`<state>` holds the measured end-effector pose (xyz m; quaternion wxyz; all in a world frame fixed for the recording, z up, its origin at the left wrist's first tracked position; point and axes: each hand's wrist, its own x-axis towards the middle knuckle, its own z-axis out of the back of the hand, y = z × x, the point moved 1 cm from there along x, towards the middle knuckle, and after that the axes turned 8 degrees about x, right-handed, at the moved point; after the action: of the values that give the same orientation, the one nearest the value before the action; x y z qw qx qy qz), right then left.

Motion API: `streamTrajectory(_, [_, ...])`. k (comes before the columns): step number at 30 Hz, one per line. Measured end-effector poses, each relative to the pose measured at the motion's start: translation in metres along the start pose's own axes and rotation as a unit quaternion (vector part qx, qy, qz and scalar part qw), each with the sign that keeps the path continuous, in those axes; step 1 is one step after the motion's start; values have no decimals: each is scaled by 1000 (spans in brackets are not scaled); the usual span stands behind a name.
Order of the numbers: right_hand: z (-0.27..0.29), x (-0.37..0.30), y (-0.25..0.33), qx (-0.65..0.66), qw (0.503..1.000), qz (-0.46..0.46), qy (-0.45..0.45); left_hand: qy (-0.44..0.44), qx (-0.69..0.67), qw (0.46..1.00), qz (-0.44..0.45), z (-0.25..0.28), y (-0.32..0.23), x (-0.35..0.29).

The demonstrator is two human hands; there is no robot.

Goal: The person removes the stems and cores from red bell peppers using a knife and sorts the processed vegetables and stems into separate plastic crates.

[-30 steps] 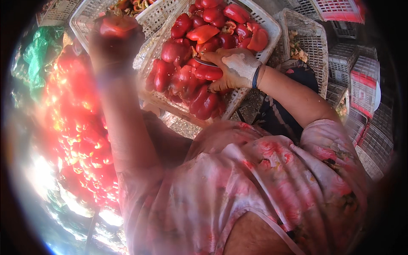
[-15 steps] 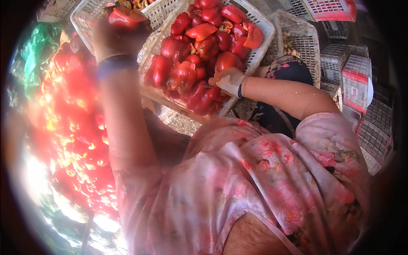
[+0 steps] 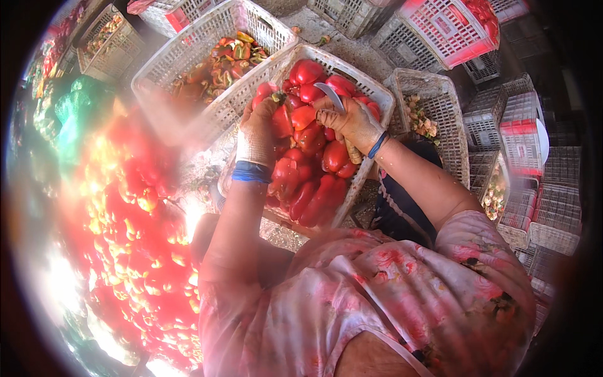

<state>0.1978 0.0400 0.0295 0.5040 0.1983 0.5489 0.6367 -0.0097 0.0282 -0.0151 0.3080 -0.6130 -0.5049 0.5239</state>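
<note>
Above the crate [image 3: 375, 88] of peppers [image 3: 309, 139], a worker's left hand [image 3: 256, 129] grasps a pepper [image 3: 264, 90] while the right hand [image 3: 359, 127] clasps a curved knife [image 3: 332, 95], apparently at the cutting step; the next move calls for bringing knife to stem [image 3: 278, 97].

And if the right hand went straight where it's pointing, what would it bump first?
Probably the red pepper in the left hand, across from the right hand. Depth is hard to judge, though, so it might touch the peppers lying below first.
</note>
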Motion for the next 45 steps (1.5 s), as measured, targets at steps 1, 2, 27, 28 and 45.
streamTrajectory(1, [-1,3,5,58,997,29,-30,23,-3,1000,10,-6,6,2])
streamTrajectory(2, [-1,4,9,114,990,60,-57,48,-6,999,21,-14,13,4])
streamTrajectory(27, [-3,14,-14,83,993,53,-68,62,106,989,-78,-44,4,-7])
streamTrajectory(28, [-2,20,-27,6,988,113,-109,89,22,995,46,-43,-2,-10])
streamTrajectory(45, [220,-101,-83,-320,886,44,-333,155,690,707,18,-59,140,-30])
